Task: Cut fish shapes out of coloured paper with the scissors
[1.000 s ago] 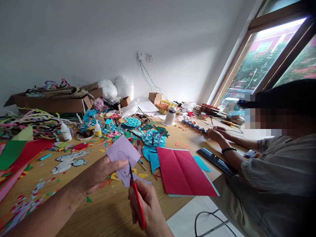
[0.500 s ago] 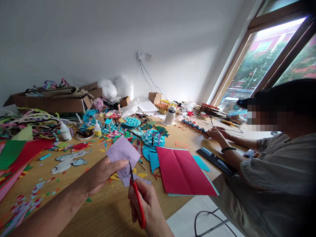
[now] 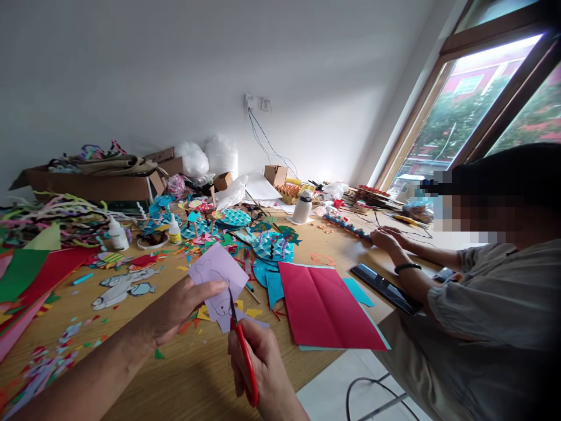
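Observation:
A piece of purple paper (image 3: 228,270) with a fish outline drawn on it is pinched in my left hand (image 3: 182,307), thumb on top. Red-handled scissors (image 3: 246,362) are in my right hand (image 3: 260,365), my fingers wrapped round the handles. Their blades lie along the drawn line close to my left thumb and look nearly closed. A strip of the paper hangs down beside the blades. Just right of my hands lies a folded sheet of red paper (image 3: 326,304) with a light blue sheet under it.
Cut-out paper fish (image 3: 125,286), paper scraps and glue bottles (image 3: 117,235) lie to the left. Blue egg-tray pieces (image 3: 272,248) and a white bottle (image 3: 302,207) stand farther back. On the right, a co-worker's hands (image 3: 388,238) are near a black phone (image 3: 384,287).
Both hands, the paper and the scissors stay almost in place. The whole view has shifted very slightly.

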The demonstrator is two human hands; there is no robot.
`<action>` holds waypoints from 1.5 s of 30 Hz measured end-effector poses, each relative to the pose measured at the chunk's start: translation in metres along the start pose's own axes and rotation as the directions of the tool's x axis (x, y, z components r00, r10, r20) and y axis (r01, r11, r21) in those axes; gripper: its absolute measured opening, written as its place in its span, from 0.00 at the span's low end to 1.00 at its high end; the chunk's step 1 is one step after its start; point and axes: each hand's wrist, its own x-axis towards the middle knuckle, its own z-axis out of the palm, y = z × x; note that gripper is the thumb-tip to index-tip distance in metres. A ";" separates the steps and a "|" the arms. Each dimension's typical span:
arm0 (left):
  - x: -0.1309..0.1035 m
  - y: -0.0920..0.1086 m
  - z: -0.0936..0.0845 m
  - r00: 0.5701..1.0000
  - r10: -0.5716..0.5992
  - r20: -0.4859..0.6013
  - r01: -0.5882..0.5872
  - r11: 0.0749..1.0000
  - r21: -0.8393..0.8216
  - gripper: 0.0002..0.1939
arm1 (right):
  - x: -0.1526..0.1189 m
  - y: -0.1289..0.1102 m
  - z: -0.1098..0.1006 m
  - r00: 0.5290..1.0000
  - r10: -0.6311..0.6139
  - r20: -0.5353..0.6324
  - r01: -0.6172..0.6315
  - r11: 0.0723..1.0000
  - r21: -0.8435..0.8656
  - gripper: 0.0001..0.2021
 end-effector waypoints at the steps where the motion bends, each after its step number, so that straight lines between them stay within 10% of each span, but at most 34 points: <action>1: 0.000 0.000 0.000 1.000 0.008 0.002 -0.008 1.000 0.009 0.07 | 0.000 -0.001 0.001 1.000 0.005 0.005 -0.005 1.000 0.018 0.21; 19: -0.001 -0.003 0.011 0.989 0.142 -0.039 -0.137 0.983 0.125 0.07 | -0.002 0.005 0.010 0.998 0.010 0.057 -0.024 0.964 0.264 0.24; 45: -0.003 -0.006 0.016 1.000 0.027 0.014 -0.027 0.999 0.020 0.10 | 0.000 0.007 0.009 0.999 -0.015 0.046 0.002 0.960 0.279 0.22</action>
